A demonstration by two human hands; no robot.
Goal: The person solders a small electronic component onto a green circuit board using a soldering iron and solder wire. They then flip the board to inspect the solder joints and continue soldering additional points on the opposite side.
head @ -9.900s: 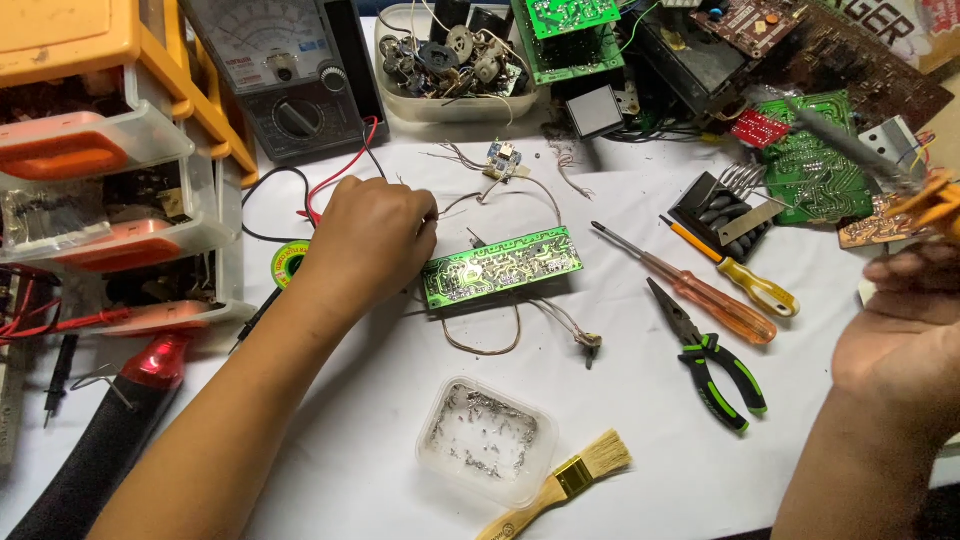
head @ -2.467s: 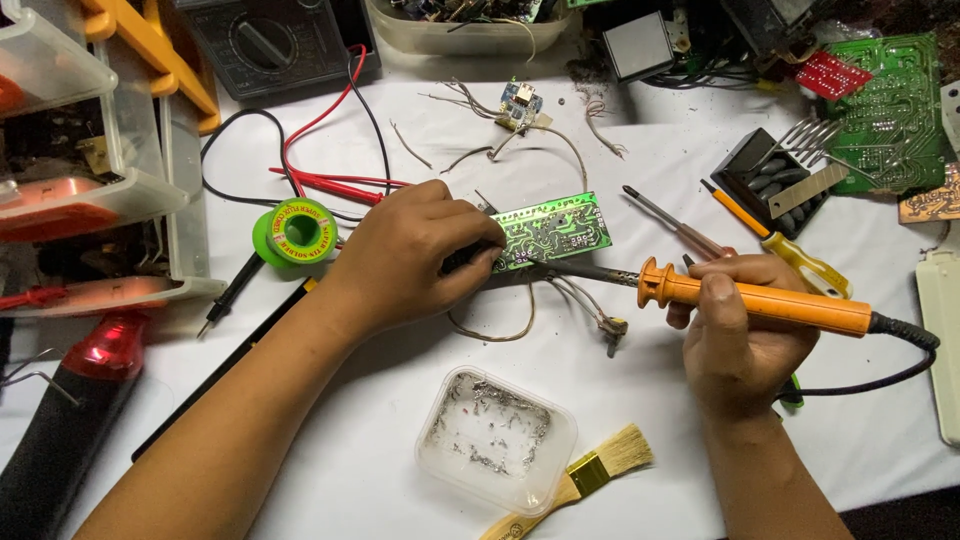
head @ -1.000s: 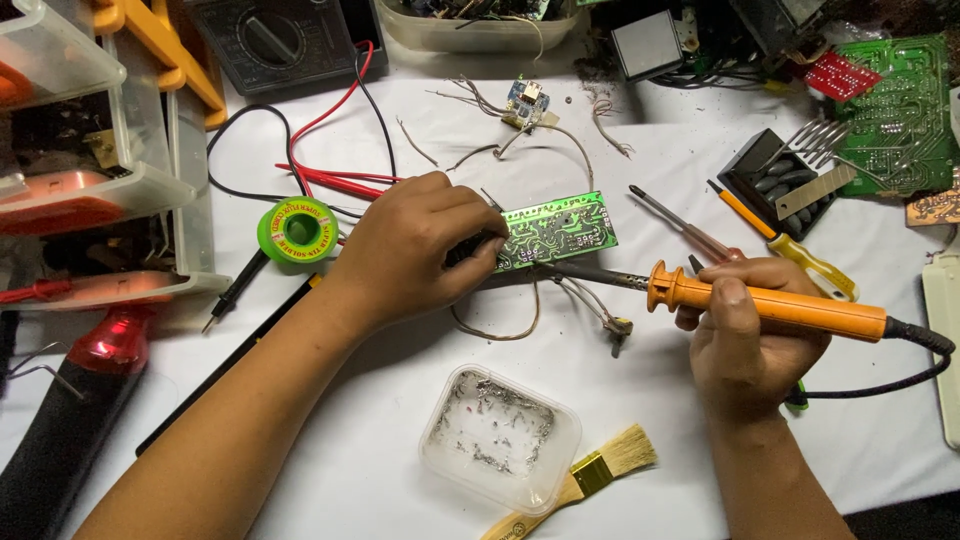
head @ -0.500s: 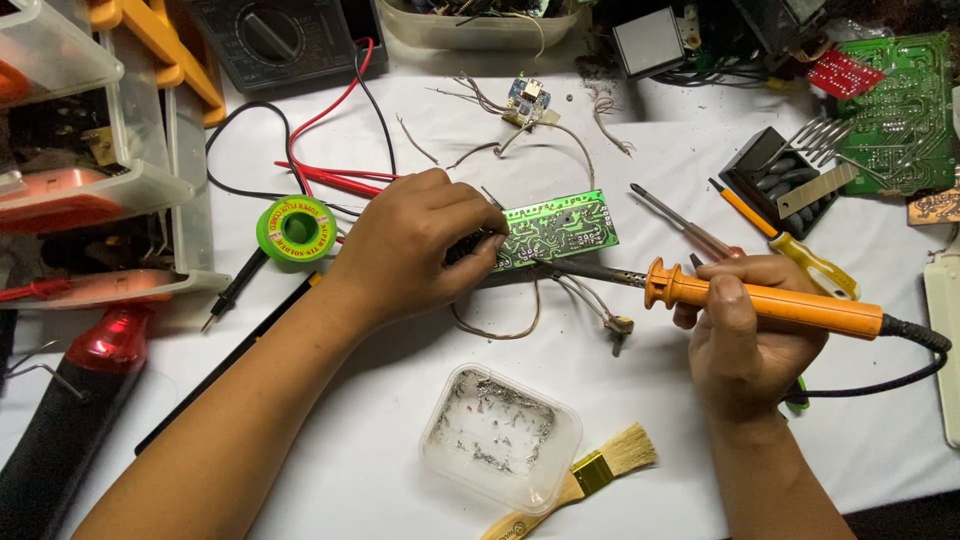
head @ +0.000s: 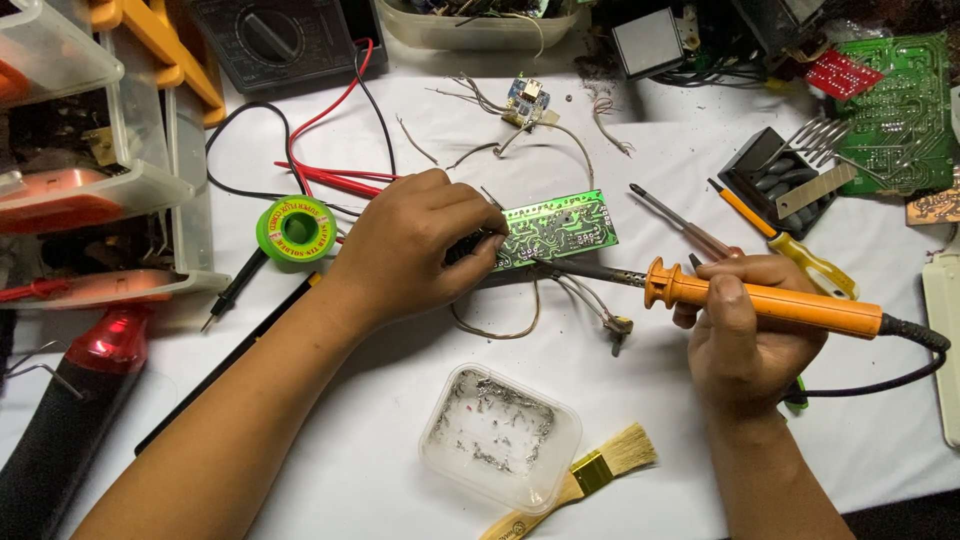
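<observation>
On the white surface, soldering is under way, not finished: loose wires trail from the green circuit board near the middle. The left hand, fingers pressed together, pins the board's left end. The right hand is wrapped around the orange soldering iron, its tip touching the board's lower edge.

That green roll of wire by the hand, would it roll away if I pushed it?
Probably not. The green solder spool lies flat on its side on the white table, so a push would likely slide it rather than roll it. Stood on its round rim, it could roll. Its wound metal wire probably makes it fairly heavy for its size.
</observation>
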